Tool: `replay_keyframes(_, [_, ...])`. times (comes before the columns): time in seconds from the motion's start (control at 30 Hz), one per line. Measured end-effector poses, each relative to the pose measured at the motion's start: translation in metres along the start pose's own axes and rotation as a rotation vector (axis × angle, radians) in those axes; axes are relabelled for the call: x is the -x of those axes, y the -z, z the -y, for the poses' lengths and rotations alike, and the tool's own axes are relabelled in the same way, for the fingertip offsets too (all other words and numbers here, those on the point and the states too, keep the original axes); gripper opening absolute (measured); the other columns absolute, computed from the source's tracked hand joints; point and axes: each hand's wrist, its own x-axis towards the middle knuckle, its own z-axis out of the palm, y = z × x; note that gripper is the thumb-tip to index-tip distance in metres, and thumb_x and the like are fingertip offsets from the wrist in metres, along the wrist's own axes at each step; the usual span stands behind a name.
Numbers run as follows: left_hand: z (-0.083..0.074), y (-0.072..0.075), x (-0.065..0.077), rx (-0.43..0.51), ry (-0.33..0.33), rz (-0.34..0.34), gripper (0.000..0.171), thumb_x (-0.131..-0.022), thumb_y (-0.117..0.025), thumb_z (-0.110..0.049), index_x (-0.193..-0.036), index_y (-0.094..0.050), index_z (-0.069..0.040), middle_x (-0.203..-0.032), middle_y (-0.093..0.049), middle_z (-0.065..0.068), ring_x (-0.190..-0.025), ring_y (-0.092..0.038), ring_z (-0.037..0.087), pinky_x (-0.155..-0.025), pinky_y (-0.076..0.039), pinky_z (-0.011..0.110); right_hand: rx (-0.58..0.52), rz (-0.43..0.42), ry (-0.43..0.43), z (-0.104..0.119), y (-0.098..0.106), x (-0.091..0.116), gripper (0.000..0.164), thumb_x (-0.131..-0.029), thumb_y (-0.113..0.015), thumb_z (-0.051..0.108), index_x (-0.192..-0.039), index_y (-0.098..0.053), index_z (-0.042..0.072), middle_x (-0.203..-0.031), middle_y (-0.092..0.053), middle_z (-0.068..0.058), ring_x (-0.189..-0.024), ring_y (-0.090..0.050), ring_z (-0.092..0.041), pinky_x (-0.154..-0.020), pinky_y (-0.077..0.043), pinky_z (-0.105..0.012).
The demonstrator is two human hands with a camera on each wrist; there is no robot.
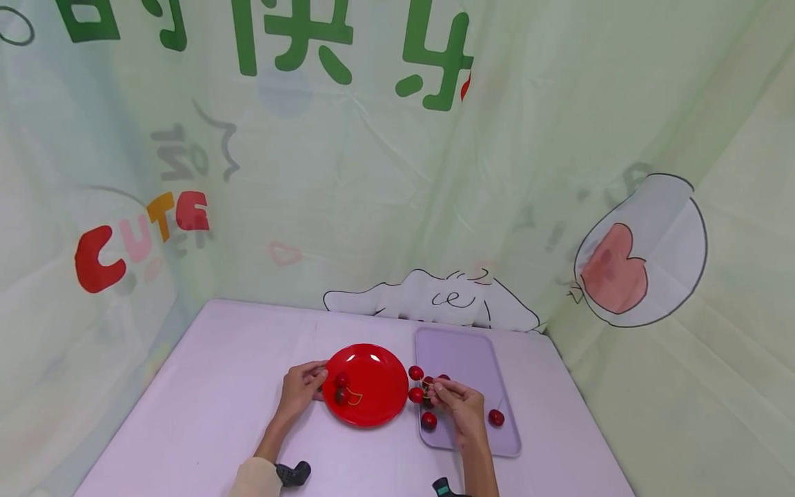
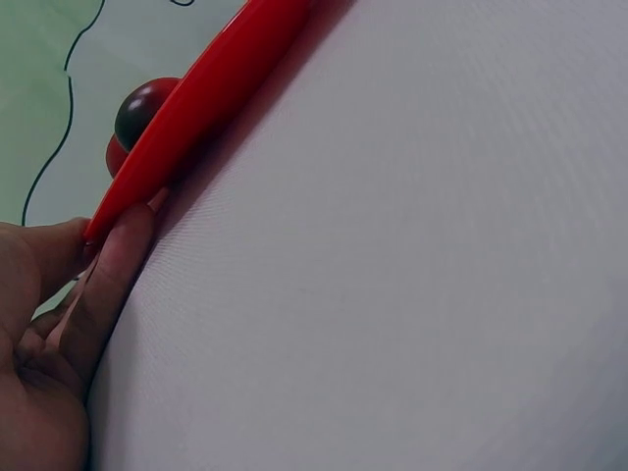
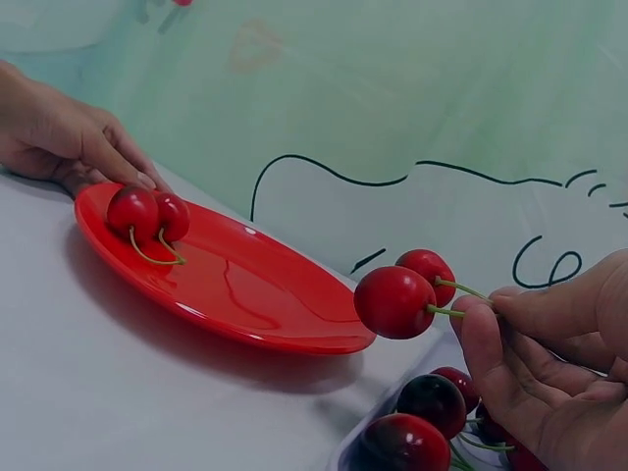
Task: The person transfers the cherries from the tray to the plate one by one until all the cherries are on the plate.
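Observation:
A round red plate [image 1: 379,404] stands mid-table, and my left hand [image 1: 300,388] pinches its left rim between thumb and fingers. In the left wrist view the thumb is above the rim and the fingers are under it. A pair of cherries [image 3: 147,214] joined by a green stem lies on the plate near that hand. My right hand [image 1: 458,407] pinches the stems of another cherry pair [image 3: 395,302], which hangs in the air between the plate's right edge and the tray. Below the right hand, several cherries [image 3: 432,404] lie in the tray.
The light purple tray [image 1: 459,348] lies right of the plate, with a single cherry [image 1: 496,417] near its right side. A printed cloth [image 1: 373,207] hangs behind the table [image 1: 205,386] and along its sides.

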Motion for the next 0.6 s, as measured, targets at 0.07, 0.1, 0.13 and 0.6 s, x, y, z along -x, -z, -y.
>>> replay_keyframes(0.07, [0.0, 0.0, 0.0, -0.002, 0.0, 0.002, 0.032, -0.105, -0.07, -0.005, -0.137, -0.073, 0.003, -0.108, -0.078, 0.02, -0.073, -0.072, 0.017, -0.062, -0.06, 0.016, -0.006, 0.01, 0.002, 0.0, -0.002, 0.001, 0.026, -0.1, -0.075, -0.001, -0.121, -0.075, -0.016, -0.087, -0.084, -0.004, -0.075, -0.08, -0.012, -0.075, -0.068, -0.024])
replay_keyframes(0.1, [0.001, 0.0, -0.001, -0.003, 0.001, 0.002, 0.032, -0.105, -0.07, -0.005, -0.136, -0.073, 0.003, -0.108, -0.078, 0.02, -0.073, -0.072, 0.017, -0.062, -0.06, 0.016, -0.007, 0.019, 0.007, 0.0, -0.003, 0.001, 0.027, -0.1, -0.075, -0.001, -0.122, -0.074, -0.017, -0.088, -0.084, -0.005, -0.076, -0.08, -0.012, -0.075, -0.068, -0.024])
replay_keyframes(0.13, [0.001, -0.001, 0.0, -0.003, 0.001, 0.002, 0.032, -0.105, -0.07, -0.005, -0.136, -0.073, 0.003, -0.108, -0.078, 0.02, -0.073, -0.072, 0.018, -0.062, -0.06, 0.016, -0.008, 0.028, 0.011, -0.001, -0.003, 0.001, 0.027, -0.1, -0.075, -0.002, -0.122, -0.073, -0.018, -0.088, -0.084, -0.005, -0.076, -0.08, -0.012, -0.075, -0.068, -0.024])
replay_keyframes(0.6, [0.002, -0.001, -0.001, -0.008, -0.002, -0.001, 0.032, -0.105, -0.07, -0.006, -0.136, -0.073, 0.002, -0.109, -0.078, 0.02, -0.075, -0.072, 0.018, -0.061, -0.059, 0.015, 0.037, 0.056, 0.008, -0.001, -0.016, 0.006, 0.033, -0.102, -0.072, -0.003, -0.128, -0.066, -0.023, -0.095, -0.084, -0.015, -0.079, -0.083, -0.018, -0.075, -0.069, -0.027])
